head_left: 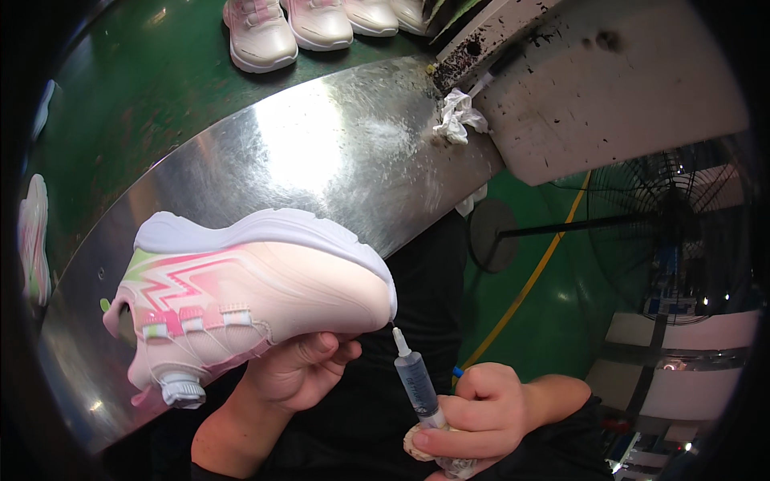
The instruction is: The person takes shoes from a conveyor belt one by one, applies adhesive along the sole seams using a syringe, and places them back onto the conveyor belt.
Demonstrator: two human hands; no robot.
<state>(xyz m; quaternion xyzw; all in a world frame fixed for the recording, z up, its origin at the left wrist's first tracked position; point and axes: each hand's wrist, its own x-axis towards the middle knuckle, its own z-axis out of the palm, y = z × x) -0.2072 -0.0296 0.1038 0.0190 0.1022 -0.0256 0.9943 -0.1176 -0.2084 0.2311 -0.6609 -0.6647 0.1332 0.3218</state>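
A pale pink and white sneaker (pixel 309 276) is tipped with its white sole upward and its toe to the right. It has a pink zigzag, green accents and a lacing dial near the tongue. My left hand (pixel 297 370) grips it from below, fingers curled at the upper; part of that grip is hidden behind the shoe. In my right hand (pixel 485 409) is a clear syringe (pixel 415 383), closed around its lower end. Its tip points up and sits at the edge of the toe; I cannot tell whether it touches. A small blue tip (pixel 458 372) pokes out by my right index finger.
Beneath the sneaker runs a shiny metal bench edge (pixel 216 180). Several similar shoes (pixel 261 36) stand on the green surface at the far side, others at the left rim. A crumpled white tissue (pixel 459 116) lies by a stained panel (pixel 609 88). A floor fan (pixel 674 212) is at right.
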